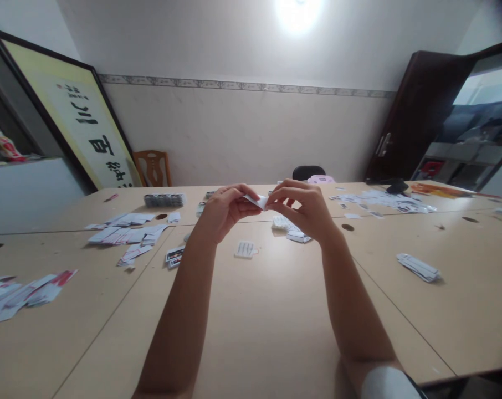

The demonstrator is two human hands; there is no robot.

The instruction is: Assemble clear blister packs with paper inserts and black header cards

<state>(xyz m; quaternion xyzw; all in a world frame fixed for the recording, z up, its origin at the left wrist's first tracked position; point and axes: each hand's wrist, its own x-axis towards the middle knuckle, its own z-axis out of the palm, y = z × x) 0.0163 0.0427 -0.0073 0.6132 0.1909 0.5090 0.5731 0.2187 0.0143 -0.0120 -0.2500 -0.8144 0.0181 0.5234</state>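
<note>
A: Hands raised over the pale wooden table (276,321). Left hand (224,209) and right hand (305,209) both pinch one small white paper card (257,201) between them.

B: Probably light, thin, bendable; best gripped at its edges. Loose cards lie below.

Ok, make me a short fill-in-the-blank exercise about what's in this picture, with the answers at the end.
1. Both hands, left hand and right hand, pinch one small ____ piece of paper between them.
2. The framed calligraphy leans against the wall on the ____ side.
3. The single small card lies on the ____.
4. The dark door stands ____.

Missing words: white; left; table; open
</note>
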